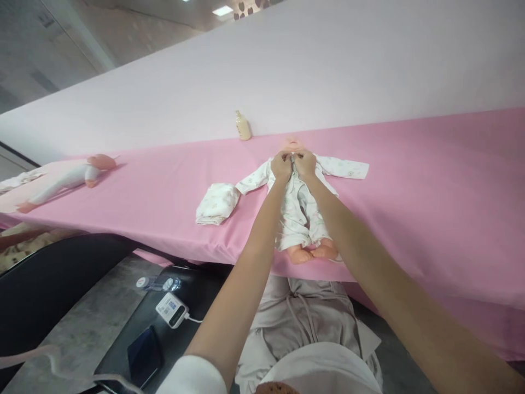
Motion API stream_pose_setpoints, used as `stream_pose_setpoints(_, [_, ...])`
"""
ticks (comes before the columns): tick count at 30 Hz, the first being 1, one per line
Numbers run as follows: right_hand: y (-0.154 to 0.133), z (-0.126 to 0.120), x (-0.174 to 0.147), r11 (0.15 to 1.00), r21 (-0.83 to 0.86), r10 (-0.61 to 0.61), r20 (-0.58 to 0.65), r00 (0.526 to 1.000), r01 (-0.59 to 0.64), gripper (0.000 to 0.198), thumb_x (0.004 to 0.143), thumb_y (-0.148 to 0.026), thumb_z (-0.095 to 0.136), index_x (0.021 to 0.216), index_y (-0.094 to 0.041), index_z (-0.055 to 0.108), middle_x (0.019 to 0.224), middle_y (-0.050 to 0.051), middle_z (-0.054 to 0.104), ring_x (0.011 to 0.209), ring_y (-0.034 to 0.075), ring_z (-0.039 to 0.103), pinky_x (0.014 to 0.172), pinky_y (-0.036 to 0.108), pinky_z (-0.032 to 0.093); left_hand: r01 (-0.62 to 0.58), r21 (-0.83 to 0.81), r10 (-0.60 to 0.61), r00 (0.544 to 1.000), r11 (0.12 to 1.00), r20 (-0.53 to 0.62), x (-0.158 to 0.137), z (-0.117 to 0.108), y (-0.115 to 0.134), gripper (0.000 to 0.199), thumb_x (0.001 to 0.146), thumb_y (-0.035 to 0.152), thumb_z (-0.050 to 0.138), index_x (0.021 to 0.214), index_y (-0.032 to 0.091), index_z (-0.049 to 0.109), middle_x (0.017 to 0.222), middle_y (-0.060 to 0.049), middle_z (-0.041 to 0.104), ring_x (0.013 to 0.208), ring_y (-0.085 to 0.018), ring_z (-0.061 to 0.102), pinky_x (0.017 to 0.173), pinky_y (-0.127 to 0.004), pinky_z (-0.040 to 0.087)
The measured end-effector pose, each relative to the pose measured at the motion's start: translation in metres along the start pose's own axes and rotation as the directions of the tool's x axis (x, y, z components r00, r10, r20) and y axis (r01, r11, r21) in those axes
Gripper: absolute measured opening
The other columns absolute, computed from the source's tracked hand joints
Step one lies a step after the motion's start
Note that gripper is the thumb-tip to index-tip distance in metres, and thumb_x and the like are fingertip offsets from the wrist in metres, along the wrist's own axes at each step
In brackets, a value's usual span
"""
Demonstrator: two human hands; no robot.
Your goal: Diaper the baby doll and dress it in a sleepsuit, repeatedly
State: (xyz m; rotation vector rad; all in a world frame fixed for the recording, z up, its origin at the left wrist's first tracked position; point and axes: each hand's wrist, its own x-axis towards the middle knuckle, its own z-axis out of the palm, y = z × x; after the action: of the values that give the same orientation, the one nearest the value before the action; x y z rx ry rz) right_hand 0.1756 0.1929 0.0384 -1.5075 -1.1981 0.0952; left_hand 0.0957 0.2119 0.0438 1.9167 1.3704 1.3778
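Pink covered the worktop [435,213] before us, where a doll [299,255] lay face up in a printed white top [261,176], sleeves outstretched. Our left hand [282,166] and right hand [305,164] met at its neckline, pinching the fabric. A folded garment [218,203] lay beside one cuff; a pump bottle [243,127] stood beyond.

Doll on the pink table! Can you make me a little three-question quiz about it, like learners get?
1. True or false: the doll has bare feet.
2. Where are the person's left hand and right hand? (a) at the doll's feet, (b) just below its head, (c) in the person's lap.
3. Fill in: the folded cloth lies on the person's ___ side of the doll.

Key: 1. True. 2. (b). 3. Left.
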Motion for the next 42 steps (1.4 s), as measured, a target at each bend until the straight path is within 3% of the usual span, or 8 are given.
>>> stream_pose_setpoints(8, [-0.002, 0.0, 0.002, 0.99, -0.144, 0.02, 0.042, 0.999, -0.014, 0.038, 0.089, -0.027, 0.034, 0.076, -0.015, 0.068, 0.083, 0.012, 0.068, 0.081, 0.023, 0.06, 0.077, 0.034, 0.043, 0.036, 0.011, -0.036, 0.999, 0.999, 0.009, -0.003, -0.003, 0.0, 0.019, 0.084, 0.018, 0.049, 0.093, 0.021, 0.066, 0.098, -0.003, 0.071, 0.09, -0.014, 0.065, 0.082, -0.023, 0.044])
stream_pose_setpoints(15, [-0.004, -0.001, 0.004, 0.984, -0.175, -0.012, 0.1, 0.995, 0.03, 0.023, 0.08, -0.022, 0.049, 0.088, -0.016, 0.069, 0.088, 0.01, 0.069, 0.085, 0.024, 0.061, 0.081, 0.035, 0.043, 0.022, 0.046, -0.021, 1.0, 0.999, -0.02, -0.007, -0.007, 0.004, 0.02, 0.088, 0.026, 0.047, 0.09, 0.019, 0.066, 0.096, -0.005, 0.071, 0.093, -0.016, 0.063, 0.084, -0.024, 0.043])
stream_pose_setpoints(20, [-0.004, 0.001, 0.006, 0.979, -0.2, -0.035, 0.081, 0.996, 0.05, 0.015, 0.076, -0.02, 0.053, 0.081, -0.018, 0.067, 0.084, 0.009, 0.068, 0.082, 0.025, 0.06, 0.081, 0.037, 0.043, 0.059, -0.006, -0.059, 0.998, 0.998, -0.03, -0.006, -0.006, 0.002, 0.013, 0.086, 0.025, 0.051, 0.09, 0.02, 0.062, 0.093, -0.003, 0.071, 0.091, -0.015, 0.064, 0.083, -0.024, 0.044])
stream_pose_setpoints(27, [-0.003, 0.002, 0.009, 0.99, -0.142, 0.0, 0.132, 0.991, 0.019, 0.011, 0.07, -0.016, 0.053, 0.071, -0.019, 0.064, 0.078, 0.006, 0.067, 0.077, 0.022, 0.058, 0.08, 0.035, 0.044, 0.074, -0.008, -0.074, 0.997, 0.997, -0.03, -0.003, -0.004, -0.005, 0.017, 0.083, 0.015, 0.048, 0.095, 0.02, 0.059, 0.092, -0.003, 0.07, 0.088, -0.015, 0.065, 0.082, -0.025, 0.045])
stream_pose_setpoints(31, [0.001, 0.003, 0.011, 0.995, 0.004, 0.1, 0.139, 0.985, -0.102, 0.015, 0.069, -0.018, 0.05, 0.07, -0.017, 0.065, 0.076, 0.004, 0.066, 0.073, 0.019, 0.059, 0.074, 0.032, 0.045, 0.083, -0.02, -0.083, 0.996, 0.996, -0.033, -0.003, -0.003, -0.005, 0.017, 0.084, 0.016, 0.047, 0.096, 0.02, 0.058, 0.092, -0.003, 0.07, 0.088, -0.015, 0.065, 0.081, -0.026, 0.046])
stream_pose_setpoints(36, [0.005, 0.005, 0.015, 0.949, 0.166, 0.241, 0.163, 0.957, -0.267, 0.017, 0.066, -0.018, 0.05, 0.07, -0.015, 0.066, 0.056, 0.001, 0.059, 0.056, 0.016, 0.055, 0.062, 0.03, 0.045, 0.064, -0.022, -0.064, 0.998, 0.998, -0.023, -0.004, -0.004, -0.004, 0.017, 0.084, 0.016, 0.047, 0.097, 0.019, 0.057, 0.092, -0.003, 0.069, 0.086, -0.014, 0.064, 0.079, -0.025, 0.046])
stream_pose_setpoints(39, [0.006, 0.007, 0.015, 0.957, 0.161, 0.226, 0.105, 0.968, -0.241, 0.016, 0.065, -0.016, 0.052, 0.069, -0.015, 0.067, 0.057, 0.002, 0.061, 0.058, 0.017, 0.057, 0.065, 0.031, 0.046, 0.061, -0.038, -0.062, 0.998, 0.997, -0.005, -0.005, -0.005, -0.004, 0.017, 0.084, 0.015, 0.047, 0.097, 0.02, 0.056, 0.092, -0.003, 0.069, 0.086, -0.014, 0.064, 0.079, -0.025, 0.046])
stream_pose_setpoints(42, [0.004, 0.006, 0.012, 0.987, 0.086, 0.13, 0.036, 0.991, -0.132, 0.015, 0.067, -0.017, 0.055, 0.072, -0.015, 0.069, 0.074, 0.006, 0.068, 0.071, 0.02, 0.061, 0.075, 0.033, 0.047, 0.06, -0.055, -0.061, 0.998, 0.997, 0.0, -0.005, -0.007, -0.005, 0.017, 0.084, 0.016, 0.046, 0.097, 0.019, 0.056, 0.093, -0.003, 0.069, 0.085, -0.013, 0.064, 0.078, -0.024, 0.046])
